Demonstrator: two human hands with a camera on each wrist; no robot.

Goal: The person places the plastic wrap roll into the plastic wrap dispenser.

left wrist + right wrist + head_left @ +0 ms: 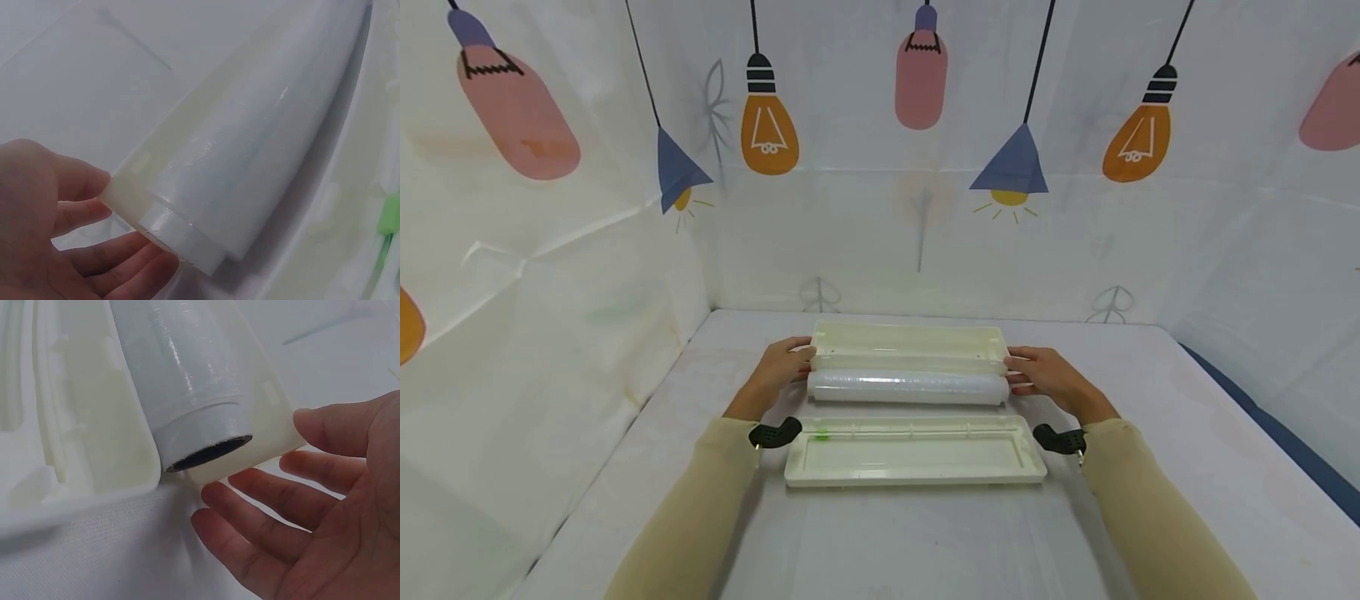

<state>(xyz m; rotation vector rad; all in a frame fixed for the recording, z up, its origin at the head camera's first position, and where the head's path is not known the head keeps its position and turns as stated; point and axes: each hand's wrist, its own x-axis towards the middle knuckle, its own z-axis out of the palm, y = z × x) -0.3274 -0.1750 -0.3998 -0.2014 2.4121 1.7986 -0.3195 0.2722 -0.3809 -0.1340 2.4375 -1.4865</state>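
A long, cream plastic cling film box base (910, 337) lies toward the back, its hollow side showing. My left hand (781, 371) holds its left end, thumb at the corner and fingers lower down. At the opposite end my right hand (1051, 377) grips it in the same way. A roll of cling film (908, 387) lies along the front side of the base, between the hands; its dark hollow core shows in the right wrist view. Whether the roll rests on the base or the table I cannot tell. Nearer me lies the cream lid (917, 462).
On the lid's track, near its left end, sits a small green slider (822, 435). A white cloth covers the table (917, 542). White sheets printed with lamps (865, 242) hang behind and at both sides.
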